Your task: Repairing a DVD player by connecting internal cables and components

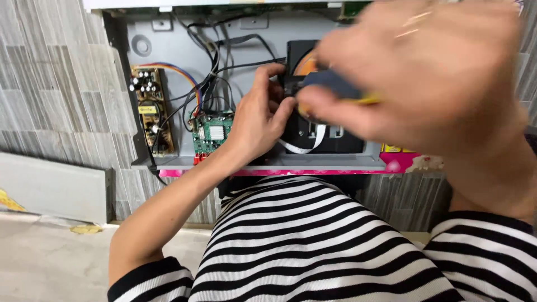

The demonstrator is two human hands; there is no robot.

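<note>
An opened grey metal player chassis (pixel 168 45) lies in front of me with its insides showing. My left hand (pixel 260 114) rests inside it, fingers curled against the edge of the black disc drive (pixel 330 137). My right hand (pixel 414 72) is close to the camera and blurred, closed around a screwdriver with a dark blue and yellow handle (pixel 335 86), held over the drive. The tool's tip is hidden behind my hands. A white ribbon cable (pixel 305 146) loops out below the drive.
A brown power board (pixel 150 109) sits at the chassis left, a green circuit board (pixel 211 133) near my left wrist, with black and coloured wires between them. A pink box (pixel 403 163) lies under the chassis. A grey panel (pixel 53 187) leans at left on tiled flooring.
</note>
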